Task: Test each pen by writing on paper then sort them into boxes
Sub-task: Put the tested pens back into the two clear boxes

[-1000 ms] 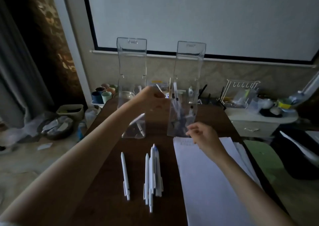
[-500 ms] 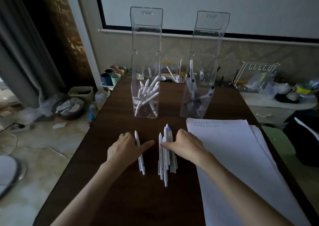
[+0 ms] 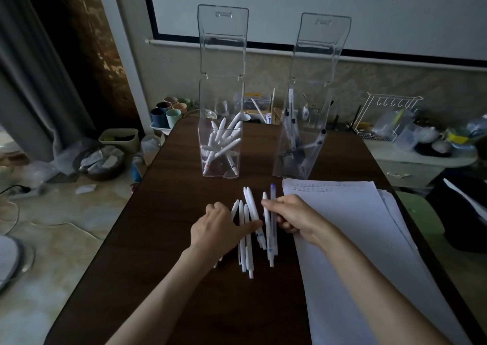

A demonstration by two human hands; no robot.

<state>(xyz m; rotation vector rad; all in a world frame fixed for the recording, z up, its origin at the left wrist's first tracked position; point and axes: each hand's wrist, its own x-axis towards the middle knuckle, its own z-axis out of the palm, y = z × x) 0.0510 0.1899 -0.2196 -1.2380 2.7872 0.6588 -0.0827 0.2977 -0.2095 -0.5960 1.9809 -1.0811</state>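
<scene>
Several white pens (image 3: 247,228) lie side by side on the dark wooden table (image 3: 163,252). My left hand (image 3: 220,230) rests on them, its thumb stretched across the barrels. My right hand (image 3: 295,217) pinches two white pens (image 3: 269,236) at the right of the group, one with a purple tip. A stack of white paper (image 3: 350,239) with a few written lines at its top lies to the right. Behind stand two tall clear boxes with open lids: the left box (image 3: 221,134) holds several white pens, the right box (image 3: 303,139) holds pens with dark parts.
Beyond the table's far edge are coloured cups (image 3: 168,111), a white wire rack (image 3: 382,118) and clutter on a side cabinet. On the floor at left sit a bowl (image 3: 101,161) of scraps and cables. A dark bag (image 3: 461,213) stands at the right.
My left hand came back from the boxes to the table and pushed the single pen against the group. My right hand closed on two pens at the group's right side.
</scene>
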